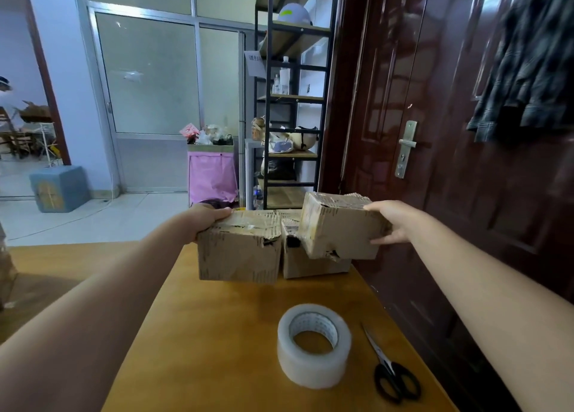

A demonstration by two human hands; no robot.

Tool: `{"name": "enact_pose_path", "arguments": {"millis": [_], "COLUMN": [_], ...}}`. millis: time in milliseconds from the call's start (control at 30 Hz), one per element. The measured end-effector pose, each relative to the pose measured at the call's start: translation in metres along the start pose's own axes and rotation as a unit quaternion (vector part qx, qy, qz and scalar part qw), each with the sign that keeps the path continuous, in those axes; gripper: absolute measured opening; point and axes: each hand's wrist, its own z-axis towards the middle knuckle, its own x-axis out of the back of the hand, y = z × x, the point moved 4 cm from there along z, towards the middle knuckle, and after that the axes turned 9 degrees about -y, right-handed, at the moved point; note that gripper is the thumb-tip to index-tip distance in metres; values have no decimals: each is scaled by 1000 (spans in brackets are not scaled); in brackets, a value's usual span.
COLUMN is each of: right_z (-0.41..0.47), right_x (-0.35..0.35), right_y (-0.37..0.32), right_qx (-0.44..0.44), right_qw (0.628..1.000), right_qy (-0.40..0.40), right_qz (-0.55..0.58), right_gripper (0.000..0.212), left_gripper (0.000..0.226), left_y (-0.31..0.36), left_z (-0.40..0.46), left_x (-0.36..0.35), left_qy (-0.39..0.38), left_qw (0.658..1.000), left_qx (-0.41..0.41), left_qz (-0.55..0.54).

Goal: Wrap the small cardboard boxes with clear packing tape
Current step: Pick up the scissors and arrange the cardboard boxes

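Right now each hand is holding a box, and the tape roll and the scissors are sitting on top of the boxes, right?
Not quite. The left hand and right hand do each hold a box, but the tape roll and scissors lie on the wooden table, nearer than the boxes, not on top of them. The head view shows this.

Near tabletop [217, 334]: bare wood lay open left of the tape roll [313, 346].
Right edge: scissors [392, 371] lay beside the roll, close to the dark door [466, 194].
Far end: three cardboard boxes [239, 253] blocked the tabletop's width.
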Motion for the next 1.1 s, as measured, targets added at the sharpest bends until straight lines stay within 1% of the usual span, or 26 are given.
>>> {"name": "enact_pose_path", "arguments": {"millis": [67,133,200,267,300,467,733,833,900,967,1033,1100], "right_z": [-1,-3,-4,-5,-5,4,21,26,27,29,30,29], "right_x": [5,8,7,5,4,-6,-19,-24,-27,-30,-32,-32], "right_y": [8,17,27,37,42,69,95,101,104,106,107,108], "right_qx": [-8,-18,-27,-32,-33,-42,-40,-38,-38,-39,-44,-51], "right_qw": [1000,1000,1000,999,999,999,999,999,999,999,999,998], "right_qy": [0,3,3,0,0,1,15,10,4,-4,-9,-12], "right_qz": [-3,-7,-10,-13,-13,-1,32,29,30,29,21,15], "right_gripper": [19,23,20,10,9,12,25,39,41,43,46,48], "left_gripper": [27,29,32,35,37,40,42,39,39,40,41,43], "left_y": [-8,-15,-23,-32,-37,-57,-68,-69,-69,-67,-62,-52], "left_z": [-4,-6,-8,-7,-6,3,17,20,23,22,19,14], "left_x": [-4,-10,-16,-22,-25,-37,-41,-36,-32,-27,-23,-23], "left_qy": [2,5,6,7,7,14,43,58,74,107,163,217], "left_qw": [1000,1000,999,999,999,998,996,996,996,993,983,968], "left_qx": [11,21,32,41,44,51,57,51,41,26,3,-41], "left_qz": [-5,-3,1,3,3,-32,-46,-33,0,43,83,123]}}
